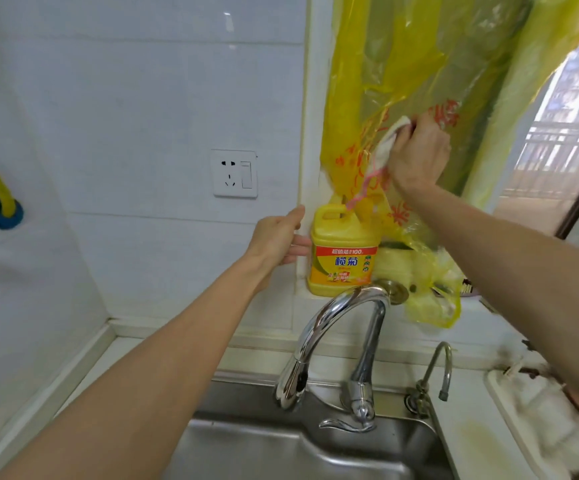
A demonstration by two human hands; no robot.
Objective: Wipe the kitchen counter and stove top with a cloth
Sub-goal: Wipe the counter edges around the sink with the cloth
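Yellow detergent jug [343, 252], one; cloth [386, 145], one; taps, two.

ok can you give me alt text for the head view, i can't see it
A person's right hand grips a white cloth against yellow plastic bags hanging over a window, while the left hand reaches toward a yellow detergent bottle on the ledge. Below are a chrome tap and steel sink.

One head-worn camera, looking forward and slightly down from close over the sink [281, 445]. It faces the tiled wall [142, 98] and window sill [350, 303].
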